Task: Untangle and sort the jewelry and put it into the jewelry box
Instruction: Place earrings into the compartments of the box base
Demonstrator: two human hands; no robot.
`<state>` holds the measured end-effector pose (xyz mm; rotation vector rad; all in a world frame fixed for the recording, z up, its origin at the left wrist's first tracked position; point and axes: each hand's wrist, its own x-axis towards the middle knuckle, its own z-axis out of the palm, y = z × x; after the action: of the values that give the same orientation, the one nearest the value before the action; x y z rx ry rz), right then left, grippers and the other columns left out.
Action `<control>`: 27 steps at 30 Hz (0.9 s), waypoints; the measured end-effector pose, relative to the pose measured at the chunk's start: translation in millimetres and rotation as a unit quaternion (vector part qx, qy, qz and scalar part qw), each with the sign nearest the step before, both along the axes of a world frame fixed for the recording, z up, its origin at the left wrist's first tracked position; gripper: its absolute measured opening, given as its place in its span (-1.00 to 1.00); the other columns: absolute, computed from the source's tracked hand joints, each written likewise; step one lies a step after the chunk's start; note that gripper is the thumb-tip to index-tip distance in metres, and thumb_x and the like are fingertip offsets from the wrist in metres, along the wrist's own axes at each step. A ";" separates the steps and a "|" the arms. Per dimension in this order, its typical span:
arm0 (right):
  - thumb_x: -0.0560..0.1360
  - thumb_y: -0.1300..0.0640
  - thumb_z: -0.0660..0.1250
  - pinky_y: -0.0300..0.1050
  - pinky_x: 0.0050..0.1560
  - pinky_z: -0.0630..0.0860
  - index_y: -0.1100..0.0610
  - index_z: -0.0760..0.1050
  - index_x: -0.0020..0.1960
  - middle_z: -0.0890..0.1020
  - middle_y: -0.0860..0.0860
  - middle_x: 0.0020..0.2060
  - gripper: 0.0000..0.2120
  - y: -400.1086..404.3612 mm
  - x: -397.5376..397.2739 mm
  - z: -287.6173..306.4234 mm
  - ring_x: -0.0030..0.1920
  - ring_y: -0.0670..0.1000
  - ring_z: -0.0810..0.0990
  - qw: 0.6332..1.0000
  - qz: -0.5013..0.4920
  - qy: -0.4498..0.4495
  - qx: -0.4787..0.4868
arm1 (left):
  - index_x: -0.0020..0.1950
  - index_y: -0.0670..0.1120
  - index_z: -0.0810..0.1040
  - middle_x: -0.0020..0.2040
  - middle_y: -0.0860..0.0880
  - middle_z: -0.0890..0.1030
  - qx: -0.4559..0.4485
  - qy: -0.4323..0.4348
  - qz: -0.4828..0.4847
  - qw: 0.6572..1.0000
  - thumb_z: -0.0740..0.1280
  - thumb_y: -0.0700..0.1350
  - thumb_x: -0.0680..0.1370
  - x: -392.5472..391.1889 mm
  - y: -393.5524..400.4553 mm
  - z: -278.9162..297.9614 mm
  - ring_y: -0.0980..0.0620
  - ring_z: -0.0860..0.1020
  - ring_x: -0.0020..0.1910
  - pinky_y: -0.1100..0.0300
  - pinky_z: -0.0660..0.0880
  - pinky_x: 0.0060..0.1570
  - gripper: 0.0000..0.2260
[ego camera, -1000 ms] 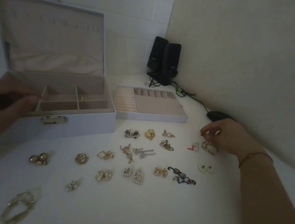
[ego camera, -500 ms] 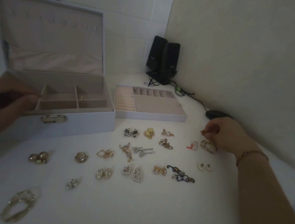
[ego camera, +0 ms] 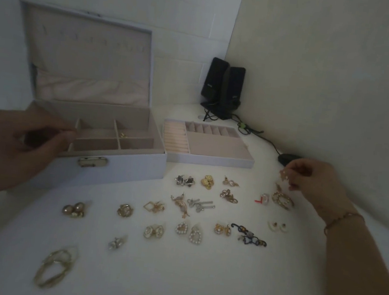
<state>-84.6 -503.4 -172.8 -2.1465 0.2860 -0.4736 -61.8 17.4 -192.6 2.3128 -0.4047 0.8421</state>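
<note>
The white jewelry box (ego camera: 123, 166) stands open at the left, its lid upright, with a small gold piece (ego camera: 122, 135) in a back compartment. My left hand (ego camera: 18, 149) curls over the box's left front corner, thumb and fingertips at the rim. The box's removable tray (ego camera: 211, 159) lies on the table to its right. My right hand (ego camera: 315, 183) pinches a small gold earring (ego camera: 283, 175) just above the table at the right. Several earrings and brooches lie spread on the white table, among them a gold hoop pair (ego camera: 283, 201) below my right hand and pearl hearts (ego camera: 190, 231).
Two black speakers (ego camera: 222, 87) stand in the far corner, with cables running to a black mouse (ego camera: 286, 158) behind my right hand. A tangle of gold bangles (ego camera: 53, 267) lies near the front left. The wall runs close along the right side.
My right hand has lifted the small gold earring off the table and turned it outwards. My left hand stays at the box's corner.
</note>
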 end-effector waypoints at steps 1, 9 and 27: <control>0.47 0.34 0.35 -0.08 -0.25 0.57 0.13 0.58 -0.23 0.65 0.17 -0.26 -0.84 2.0 -0.3 1.0 -0.31 0.09 0.56 1.000 0.001 -0.009 0.026 | 0.06 0.06 0.67 -0.09 0.10 0.68 -0.021 -0.001 -0.009 1.000 0.35 0.17 0.52 -6.5 -7.9 5.6 0.11 0.64 -0.13 0.12 0.57 -0.13 -0.75; 0.51 0.36 0.29 -0.34 -0.33 0.58 0.22 0.54 -0.18 0.62 0.00 -0.45 -0.87 32.3 -1.9 39.0 -0.39 -0.08 0.57 0.991 0.041 -0.072 0.104 | -0.11 0.00 0.70 -0.25 0.11 0.62 -0.009 -0.077 -0.044 0.996 0.27 0.13 0.46 -35.0 -33.7 31.6 0.27 0.54 -0.26 0.29 0.44 -0.29 -0.72; 0.50 0.38 0.32 -0.24 -0.29 0.62 0.36 0.54 -0.03 0.59 0.17 -0.29 -0.92 251.1 99.4 89.0 -0.34 -0.01 0.55 0.957 0.287 0.001 0.037 | -0.14 0.03 0.67 -0.35 0.18 0.59 0.029 -0.112 -0.087 0.989 0.29 0.04 0.51 -32.5 -23.1 35.9 0.23 0.50 -0.39 0.23 0.48 -0.38 -0.82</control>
<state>14.8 -252.2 -83.8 -2.0355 -0.3134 -0.1196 -94.3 -5.7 -156.7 2.2028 -0.7257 1.0178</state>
